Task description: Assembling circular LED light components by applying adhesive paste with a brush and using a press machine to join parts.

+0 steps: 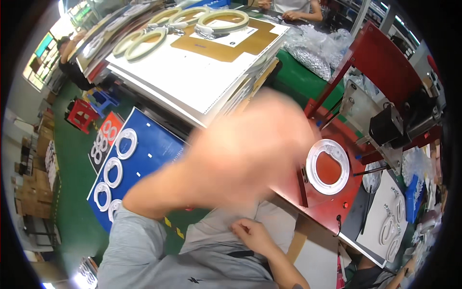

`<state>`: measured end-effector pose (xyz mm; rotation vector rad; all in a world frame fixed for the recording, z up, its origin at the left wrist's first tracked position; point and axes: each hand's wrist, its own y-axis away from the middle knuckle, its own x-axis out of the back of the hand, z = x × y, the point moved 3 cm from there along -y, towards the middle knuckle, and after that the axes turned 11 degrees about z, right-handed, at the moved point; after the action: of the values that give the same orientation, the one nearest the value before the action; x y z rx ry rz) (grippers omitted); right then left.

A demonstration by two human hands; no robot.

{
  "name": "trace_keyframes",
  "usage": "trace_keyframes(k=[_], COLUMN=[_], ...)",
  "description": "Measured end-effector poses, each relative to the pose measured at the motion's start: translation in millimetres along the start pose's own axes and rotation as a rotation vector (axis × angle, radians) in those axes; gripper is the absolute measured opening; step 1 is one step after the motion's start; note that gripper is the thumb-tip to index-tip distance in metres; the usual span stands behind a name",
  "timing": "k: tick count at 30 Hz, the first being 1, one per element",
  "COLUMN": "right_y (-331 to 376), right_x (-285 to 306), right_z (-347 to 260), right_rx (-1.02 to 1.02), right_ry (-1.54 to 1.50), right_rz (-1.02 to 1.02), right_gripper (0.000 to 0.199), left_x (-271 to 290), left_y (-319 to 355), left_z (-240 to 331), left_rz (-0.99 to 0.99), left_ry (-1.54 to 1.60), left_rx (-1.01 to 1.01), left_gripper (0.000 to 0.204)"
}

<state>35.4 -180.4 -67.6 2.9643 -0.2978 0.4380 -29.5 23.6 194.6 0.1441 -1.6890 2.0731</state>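
A large motion blur is my left hand [260,139], raised across the middle of the view with its forearm coming from the lower left. Its fingers are smeared, so I cannot make out whether it holds anything. Just beyond it, to the right, a shiny whitish ring [312,166] lies flat on the red metal bed [308,202] of a machine. Low in the view, my right hand [255,236] rests by my lap. Its fingers are curled in, and no object shows in them.
The machine's red upright frame [385,58] and black motor-like block [386,126] stand at right. Pale clamp rings [223,21] lie on stacked white sheets [187,77]. A blue board [144,154] at left bears several white rings. Bagged parts [313,50] lie farther back, near another person's hand.
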Motion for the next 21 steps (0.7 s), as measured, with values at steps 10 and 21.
trace_keyframes(k=[10,21], right_y=[2.8,-2.4], right_x=[1.4,12.9], right_z=[1.2,-21.5], right_rx=[-0.222,-0.168], right_ry=[-0.067,-0.111], right_rz=[-0.195,-0.131], right_gripper=[0.024,0.024], left_x=[88.8,72.5], left_y=[-23.5,-18.9], left_z=[-187.3,-115.6], left_rz=[-0.258,-0.07], left_ry=[-0.692,-0.405], left_rx=[0.7,0.59], left_gripper=[0.058,0.025])
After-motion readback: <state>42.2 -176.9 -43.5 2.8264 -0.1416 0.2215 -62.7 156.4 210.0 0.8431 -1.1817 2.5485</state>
